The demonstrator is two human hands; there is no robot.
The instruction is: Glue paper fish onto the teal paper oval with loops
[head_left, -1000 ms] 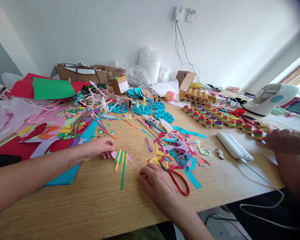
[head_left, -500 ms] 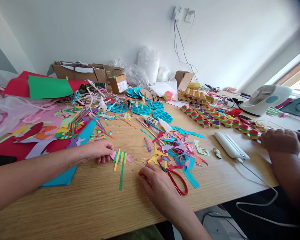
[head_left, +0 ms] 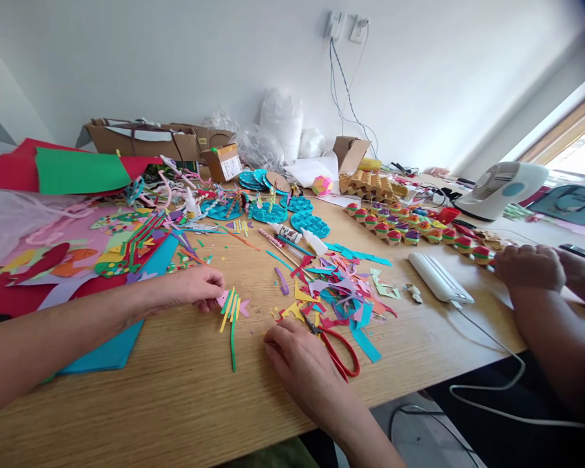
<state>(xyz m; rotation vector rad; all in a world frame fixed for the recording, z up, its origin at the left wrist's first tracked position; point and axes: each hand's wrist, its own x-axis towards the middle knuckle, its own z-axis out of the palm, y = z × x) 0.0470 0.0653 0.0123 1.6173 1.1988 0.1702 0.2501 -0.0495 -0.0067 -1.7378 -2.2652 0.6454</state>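
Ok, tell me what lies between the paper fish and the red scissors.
In the head view, wooden table with a few tiny specks comes after the paper fish, then the right hand, close beside the red scissors.

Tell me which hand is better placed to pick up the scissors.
The right hand, I'd say: it lies close beside the scissors, with nothing visible in its grip. The left hand is farther away, at the head of the paper fish.

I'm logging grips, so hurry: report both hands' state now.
Left hand: closed, pinching the paper fish at its head.
Right hand: resting on the table beside the scissors; open or closed cannot be told.
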